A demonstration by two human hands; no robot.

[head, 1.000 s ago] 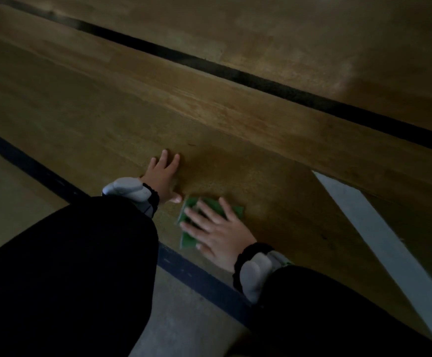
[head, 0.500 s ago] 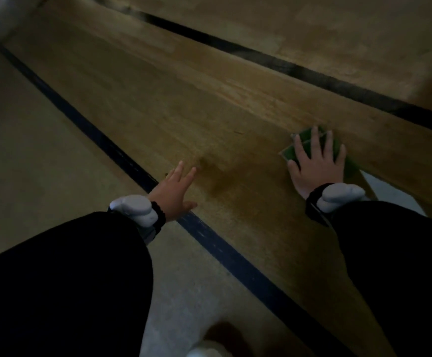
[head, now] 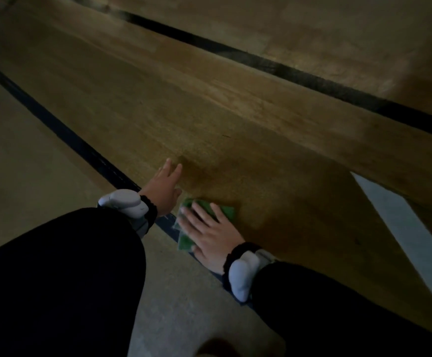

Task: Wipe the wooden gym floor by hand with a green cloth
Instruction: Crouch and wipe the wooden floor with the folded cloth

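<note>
The folded green cloth (head: pixel 227 211) lies flat on the wooden gym floor (head: pixel 209 119), low in the middle of the head view. My right hand (head: pixel 211 234) presses on it with fingers spread and straight, covering most of it. My left hand (head: pixel 164 188) rests flat on the floor just to the left of the cloth, fingers extended forward, its thumb close to the cloth's left corner. Both wrists carry white bands over black sleeves.
A dark blue floor line (head: pixel 63 135) runs diagonally under both hands, with a paler floor zone (head: pixel 24 176) to its left. A black line (head: pixel 274 64) crosses farther ahead. A white stripe (head: pixel 405 235) lies at the right. A darker patch (head: pixel 235 171) marks the wood ahead of the hands.
My right hand slid the cloth from far right back toward me and left, next to my left hand. My left hand stayed planted on the floor.
</note>
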